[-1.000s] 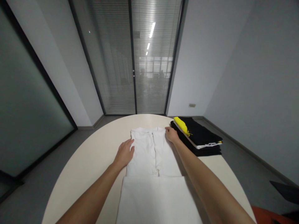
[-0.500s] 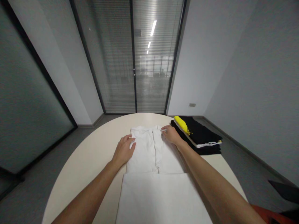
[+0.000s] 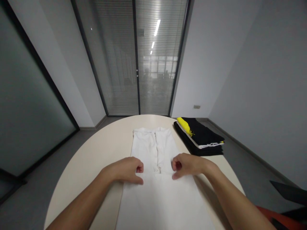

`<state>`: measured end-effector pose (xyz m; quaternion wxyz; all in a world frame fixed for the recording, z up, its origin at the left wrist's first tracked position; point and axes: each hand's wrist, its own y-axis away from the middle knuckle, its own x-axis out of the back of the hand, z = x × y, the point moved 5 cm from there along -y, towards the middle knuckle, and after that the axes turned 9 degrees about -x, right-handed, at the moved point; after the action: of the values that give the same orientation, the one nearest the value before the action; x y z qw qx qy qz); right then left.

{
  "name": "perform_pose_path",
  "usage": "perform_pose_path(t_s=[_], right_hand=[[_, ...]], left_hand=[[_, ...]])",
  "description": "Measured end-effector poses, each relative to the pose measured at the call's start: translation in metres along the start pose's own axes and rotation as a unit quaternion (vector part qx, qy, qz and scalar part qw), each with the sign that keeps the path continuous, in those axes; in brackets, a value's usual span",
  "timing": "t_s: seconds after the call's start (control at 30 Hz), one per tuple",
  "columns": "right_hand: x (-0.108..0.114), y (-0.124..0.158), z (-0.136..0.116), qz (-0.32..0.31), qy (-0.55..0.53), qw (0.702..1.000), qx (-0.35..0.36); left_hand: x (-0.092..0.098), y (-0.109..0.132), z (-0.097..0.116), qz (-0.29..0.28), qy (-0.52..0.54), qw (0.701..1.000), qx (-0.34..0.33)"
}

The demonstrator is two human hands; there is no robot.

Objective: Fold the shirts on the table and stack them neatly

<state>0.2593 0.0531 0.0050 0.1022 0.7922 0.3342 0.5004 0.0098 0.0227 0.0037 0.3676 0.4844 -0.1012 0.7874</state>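
Note:
A white garment [image 3: 163,201], folded long and narrow, lies flat down the middle of the table, its kind not plain. Across it runs a straight folded edge, with a narrower, wrinkled part split by a lengthwise seam beyond. My left hand [image 3: 126,169] is at the left end of that edge, fingers curled and thumb apart from them on the near side. At the right end, my right hand [image 3: 188,164] has the same shape, fingers bent and a gap to the thumb. No cloth shows clearly pinched in either hand.
The round cream table [image 3: 96,156] carries a stack of folded black clothes [image 3: 201,131] at the back right, with a yellow patch and a white layer in it. Beyond stand glass doors with blinds [image 3: 155,86]. A red and black object [image 3: 280,214] shows at lower right.
Both hands have come back toward me, from the garment's far end to the folded edge across its middle. The garment's far part now lies uncovered.

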Motion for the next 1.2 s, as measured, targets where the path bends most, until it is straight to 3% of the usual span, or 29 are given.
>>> perform_pose_path(t_s=[0.17, 0.33, 0.47, 0.53, 0.6, 0.7, 0.77, 0.93, 1.2], right_hand=[[-0.005, 0.004, 0.007, -0.037, -0.023, 0.999, 0.025], [-0.009, 0.007, 0.011, -0.083, -0.088, 0.991, 0.052], [-0.005, 0.011, 0.003, -0.091, -0.131, 0.984, 0.085], [0.005, 0.011, -0.001, -0.023, -0.139, 0.984, 0.113], [0.019, 0.007, 0.001, 0.095, -0.142, 0.976, 0.135], [0.032, -0.005, 0.012, 0.262, -0.138, 0.945, 0.141], [0.030, -0.018, 0.023, 0.306, -0.126, 0.934, 0.131], [0.014, -0.043, 0.038, 0.296, -0.051, 0.948, 0.107], [0.017, -0.034, 0.032, 0.245, -0.011, 0.967, 0.069]], left_hand=[[0.004, 0.004, 0.005, -0.016, 0.059, 0.998, -0.025], [0.001, 0.010, -0.003, -0.060, 0.101, 0.993, -0.002], [0.009, 0.011, -0.001, -0.042, 0.164, 0.985, -0.043], [0.020, 0.010, -0.001, 0.008, 0.189, 0.979, -0.074], [0.033, 0.007, -0.008, 0.109, 0.182, 0.974, -0.079], [0.044, 0.003, -0.033, 0.283, 0.151, 0.946, -0.036], [0.039, -0.002, -0.052, 0.332, 0.137, 0.933, -0.011], [0.017, -0.013, -0.079, 0.280, 0.135, 0.950, -0.004], [0.020, -0.012, -0.076, 0.219, 0.104, 0.970, 0.000]])
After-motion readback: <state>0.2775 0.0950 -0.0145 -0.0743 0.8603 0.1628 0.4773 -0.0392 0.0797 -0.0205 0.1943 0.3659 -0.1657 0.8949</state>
